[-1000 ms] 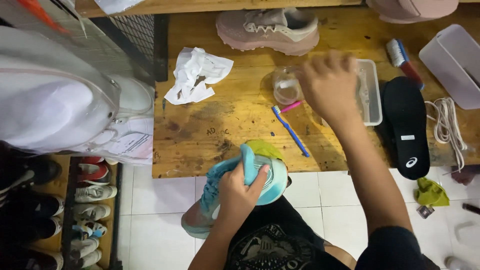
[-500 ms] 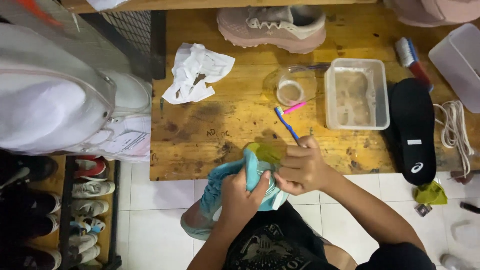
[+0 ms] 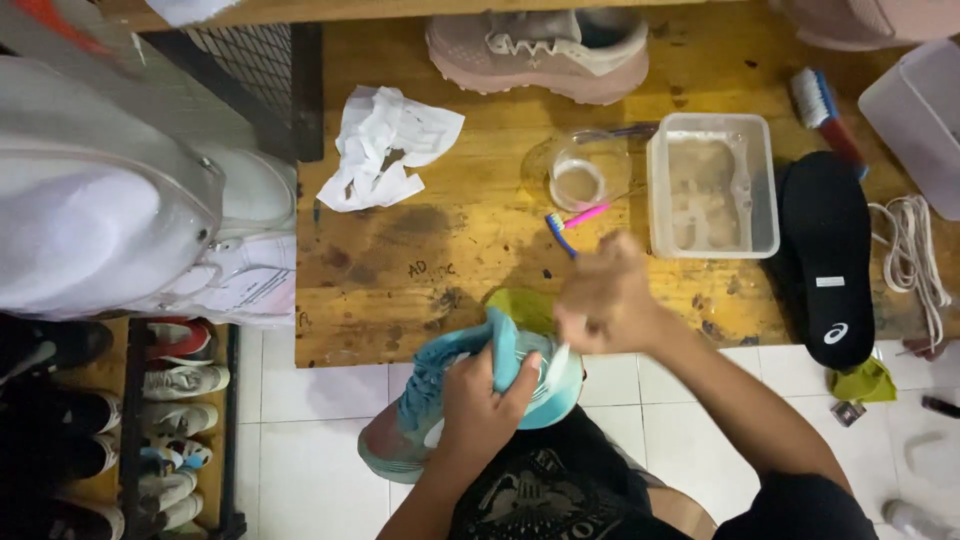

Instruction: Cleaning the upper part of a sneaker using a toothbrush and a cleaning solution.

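My left hand [image 3: 480,400] grips a teal sneaker [image 3: 440,410] from above and holds it off the near edge of the wooden table [image 3: 400,270]. My right hand [image 3: 600,300], blurred with motion, is closed on a blue toothbrush [image 3: 558,228]. One end of the brush sticks up toward a pink toothbrush [image 3: 590,212]. The right hand is just above the sneaker's heel end, beside a yellow-green cloth [image 3: 515,305].
On the table are a clear tub of cloudy water [image 3: 755,130], a small clear cup [image 3: 585,175], crumpled white paper [image 3: 385,150], a pinkish sneaker [image 3: 540,45], a black insole [image 3: 825,260], white laces [image 3: 910,260] and a red-handled brush [image 3: 825,105]. A shoe rack [image 3: 150,420] stands at lower left.
My right hand left the tub, picked up the blue toothbrush from the table and brought it down to the sneaker. My left hand kept hold of the shoe.
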